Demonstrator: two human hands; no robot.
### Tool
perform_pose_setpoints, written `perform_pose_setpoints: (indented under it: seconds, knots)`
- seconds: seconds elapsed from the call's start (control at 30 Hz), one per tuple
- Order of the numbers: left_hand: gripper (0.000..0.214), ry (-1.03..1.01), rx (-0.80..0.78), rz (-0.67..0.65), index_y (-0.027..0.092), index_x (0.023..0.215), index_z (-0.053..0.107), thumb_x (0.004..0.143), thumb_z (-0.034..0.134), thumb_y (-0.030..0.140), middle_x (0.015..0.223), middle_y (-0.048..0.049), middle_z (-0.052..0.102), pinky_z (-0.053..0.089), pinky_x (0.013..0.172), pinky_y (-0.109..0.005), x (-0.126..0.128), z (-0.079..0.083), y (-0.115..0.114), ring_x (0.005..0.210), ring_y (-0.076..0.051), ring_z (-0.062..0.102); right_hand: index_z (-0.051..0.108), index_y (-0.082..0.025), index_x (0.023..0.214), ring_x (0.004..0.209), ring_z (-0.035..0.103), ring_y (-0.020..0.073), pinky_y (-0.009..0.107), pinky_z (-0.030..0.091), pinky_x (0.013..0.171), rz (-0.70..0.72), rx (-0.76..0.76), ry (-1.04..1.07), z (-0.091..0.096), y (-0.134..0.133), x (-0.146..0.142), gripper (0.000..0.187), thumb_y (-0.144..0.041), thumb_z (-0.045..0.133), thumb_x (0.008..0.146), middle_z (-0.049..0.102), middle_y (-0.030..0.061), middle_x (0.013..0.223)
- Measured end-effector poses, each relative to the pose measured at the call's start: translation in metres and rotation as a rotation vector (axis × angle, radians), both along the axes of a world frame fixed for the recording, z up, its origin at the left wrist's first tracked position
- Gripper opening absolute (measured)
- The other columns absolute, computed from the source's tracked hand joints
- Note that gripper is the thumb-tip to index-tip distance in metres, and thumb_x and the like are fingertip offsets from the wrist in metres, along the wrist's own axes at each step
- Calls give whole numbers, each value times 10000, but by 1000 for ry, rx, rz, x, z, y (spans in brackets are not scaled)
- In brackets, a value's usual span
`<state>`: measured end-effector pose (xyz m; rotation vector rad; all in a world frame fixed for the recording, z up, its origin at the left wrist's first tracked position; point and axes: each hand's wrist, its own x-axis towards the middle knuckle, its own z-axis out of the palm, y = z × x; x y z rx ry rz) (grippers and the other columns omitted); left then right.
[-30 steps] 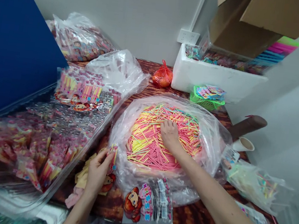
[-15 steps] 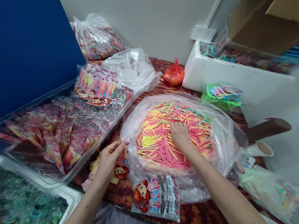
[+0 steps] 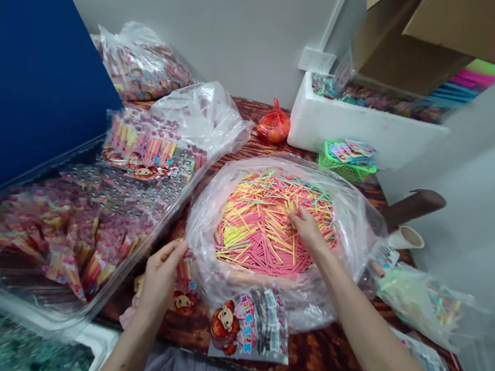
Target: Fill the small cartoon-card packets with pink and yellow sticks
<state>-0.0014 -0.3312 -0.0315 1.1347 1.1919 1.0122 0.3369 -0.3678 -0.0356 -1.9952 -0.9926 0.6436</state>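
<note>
My right hand (image 3: 309, 230) rests in a heap of thin pink, yellow and green sticks (image 3: 264, 231) that fills an open clear plastic bag (image 3: 352, 225); its fingers are pinched together on a few sticks. Left of the bag, my left hand (image 3: 160, 276) is closed on a small cartoon-printed packet (image 3: 182, 287) partly filled with sticks, held upright over the dark wooden table (image 3: 334, 357). A stack of empty printed packets (image 3: 250, 327) lies flat at the table's front edge, just before the bag.
A clear tray (image 3: 64, 209) heaped with filled packets takes the left side, against a blue panel (image 3: 19, 67). Behind stand bags of packets (image 3: 139, 69), a red bag (image 3: 273, 126), a white foam box (image 3: 357, 127), a green basket (image 3: 347, 159) and a paper cup (image 3: 406, 237).
My right hand has shifted right in the stick heap and gone from lying spread to pinching sticks. The left hand holds the packet throughout; the camera swung sideways and back.
</note>
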Motion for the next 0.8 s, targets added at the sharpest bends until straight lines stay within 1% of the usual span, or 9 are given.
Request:
perform_pose_setpoints:
  seconds: [0.1,0.17,0.27,0.33,0.47,0.53,0.63,0.73,0.8]
  knots:
    - [300,-36,-50,-47,163,721,654,712,728,454,635,40,613,396,536,-192,4,-8,8,553,-103,521,498,-196,751,508,545,98,222,426,538,8,154,592,-6,-21,-9,157,-264,638,776,587,-60,590]
    - [291,19,-26,-80,158,741,674,697,742,438,669,22,640,417,576,-197,6,-14,12,606,-120,553,557,-182,805,548,577,91,225,471,591,22,203,952,-12,-35,-20,240,-264,753,693,622,-54,628]
    - [296,125,42,-123,155,775,708,675,753,430,751,-10,688,447,653,-214,11,-20,16,717,-158,599,625,-163,885,628,629,96,229,507,659,40,240,1243,-22,-49,-37,304,-209,816,653,670,-26,707]
    - [313,173,55,-128,152,781,716,669,743,444,761,-13,692,443,624,-214,15,-22,19,703,-160,595,654,-150,892,667,649,102,237,519,699,54,256,1321,-28,-54,-46,283,-176,818,663,696,2,766]
    - [347,194,68,-67,151,715,668,745,640,496,609,28,593,382,509,-206,22,-23,21,551,-123,499,678,-136,851,702,664,114,242,517,735,84,249,1340,-34,-59,-56,235,-178,824,670,717,33,797]
    - [333,222,119,-53,159,668,625,770,606,476,574,44,537,370,512,-200,24,-23,21,535,-110,465,682,-140,856,697,664,117,239,514,725,102,221,1323,-34,-61,-57,244,-181,829,665,715,27,763]
    - [277,287,222,-71,164,669,603,756,625,426,591,50,523,373,542,-197,25,-25,22,562,-108,464,678,-152,862,683,659,117,237,513,695,112,185,1338,-34,-62,-57,235,-230,818,691,710,18,747]
    - [283,343,282,-45,171,666,579,770,628,429,587,57,500,372,547,-201,22,-28,25,560,-108,459,661,-157,821,633,647,108,229,510,641,76,166,1372,-36,-62,-55,219,-295,798,721,699,8,716]
    - [305,393,309,-47,173,675,586,822,579,440,593,48,506,392,561,-213,18,-27,28,572,-120,485,655,-154,799,596,635,100,223,508,621,44,144,1380,-37,-62,-54,215,-291,800,719,689,1,682]
